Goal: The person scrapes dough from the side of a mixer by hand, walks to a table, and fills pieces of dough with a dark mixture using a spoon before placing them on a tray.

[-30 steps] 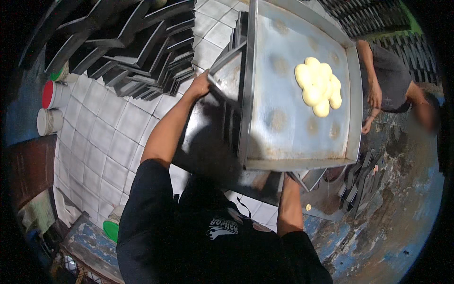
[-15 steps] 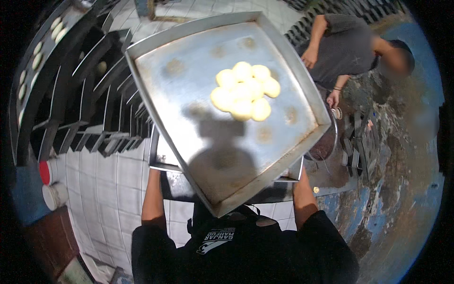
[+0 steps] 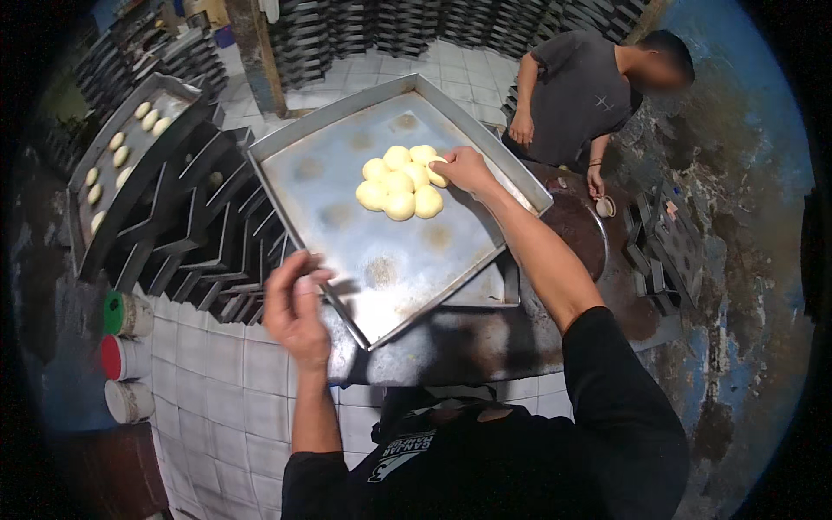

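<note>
while right hand (image 3: 468, 170) touches dough (image 3: 398, 182), tray (image 3: 407, 269) (diagonal) points 1 corner nearward

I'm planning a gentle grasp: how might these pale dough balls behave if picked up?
The dough balls look smooth and plump, so they are probably soft and easily dented. They touch in a cluster, so neighbours may cling to a lifted one. Being rounded, a separated one could roll if the tray tips.
</note>
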The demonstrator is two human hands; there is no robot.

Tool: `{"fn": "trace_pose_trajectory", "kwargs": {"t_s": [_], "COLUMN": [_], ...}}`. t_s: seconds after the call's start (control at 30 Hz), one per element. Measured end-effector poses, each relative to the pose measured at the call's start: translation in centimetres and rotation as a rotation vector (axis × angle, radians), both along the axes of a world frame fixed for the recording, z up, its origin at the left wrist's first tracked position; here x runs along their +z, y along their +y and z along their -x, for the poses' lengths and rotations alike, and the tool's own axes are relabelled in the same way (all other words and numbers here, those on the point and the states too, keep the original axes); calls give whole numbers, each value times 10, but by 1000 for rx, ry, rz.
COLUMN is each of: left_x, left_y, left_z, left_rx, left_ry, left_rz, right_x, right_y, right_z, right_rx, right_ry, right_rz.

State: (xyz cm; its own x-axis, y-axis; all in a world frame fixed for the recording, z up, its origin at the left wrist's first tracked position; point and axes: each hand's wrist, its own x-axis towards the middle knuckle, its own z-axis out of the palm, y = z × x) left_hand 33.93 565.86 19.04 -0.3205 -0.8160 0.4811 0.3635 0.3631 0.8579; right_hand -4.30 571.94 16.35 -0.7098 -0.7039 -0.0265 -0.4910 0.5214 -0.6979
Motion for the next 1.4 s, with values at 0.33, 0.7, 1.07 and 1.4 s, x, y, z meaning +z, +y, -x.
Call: {"fn": "trace_pose_trajectory", "kwargs": {"t_s": [0.33,0.7,1.07,1.4], "left_x": [-7,-109,-265,-280], "left_y": [237,473,504,587], "left_z": [114,168,156,305], "left_rx": [-605,-613,-1068,-1298], "left_ry": [108,-385,-920,-768], "left_rz": [-719,-364,-492,-714], "right_x": [47,-81,-164,-321], "right_y": [266,526,585,754], "right_z": [-186,-204,-170,-7], "right_rx": [99,-309,-65,-338], "right_ry": [294,-739,179,152], "right_rz": [578,879,202,-85]}}
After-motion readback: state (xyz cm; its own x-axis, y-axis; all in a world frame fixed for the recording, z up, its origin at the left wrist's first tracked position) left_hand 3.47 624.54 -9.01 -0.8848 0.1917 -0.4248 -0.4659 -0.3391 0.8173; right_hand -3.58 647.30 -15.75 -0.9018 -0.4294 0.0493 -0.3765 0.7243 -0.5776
